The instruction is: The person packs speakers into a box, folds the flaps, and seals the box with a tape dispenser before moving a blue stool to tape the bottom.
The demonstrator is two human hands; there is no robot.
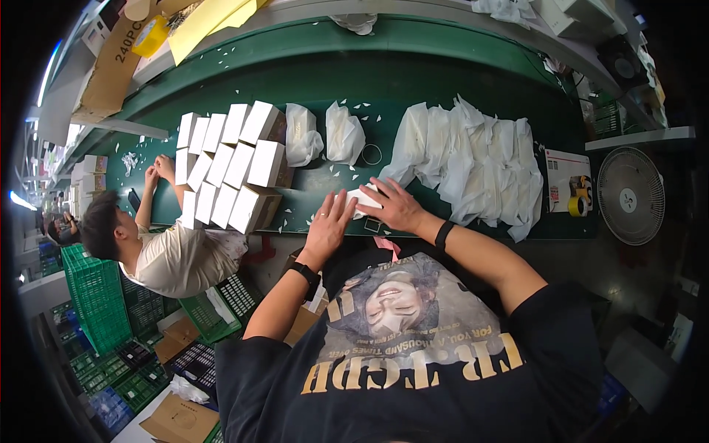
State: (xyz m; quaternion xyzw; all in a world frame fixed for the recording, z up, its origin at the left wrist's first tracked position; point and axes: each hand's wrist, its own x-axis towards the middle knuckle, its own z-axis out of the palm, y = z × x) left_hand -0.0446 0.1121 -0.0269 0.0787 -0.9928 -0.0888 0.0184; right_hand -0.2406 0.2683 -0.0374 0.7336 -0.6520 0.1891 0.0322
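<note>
A white, flat-topped piece like a small box [365,197] lies at the table's near edge, partly covered by my hands. My left hand [329,224] rests against its left side with the fingers stretched out. From the right, my right hand [399,207] reaches over it, fingers spread and touching its top and edge. Both hands are open. Beyond them stand two white bags with something inside, one the nearer wrapped bundle [344,134], the other a wrapped bundle [302,136] beside the boxes. A thin pale ring [371,154] lies near the hands.
Rows of white boxes [238,164] stand to the left; several white-wrapped bundles [473,159] fill the right. Paper scraps dot the green table [369,81]. A co-worker [166,255] sits at left. Yellow tape [577,206] and a fan [630,196] are at right, green crates [96,299] at lower left.
</note>
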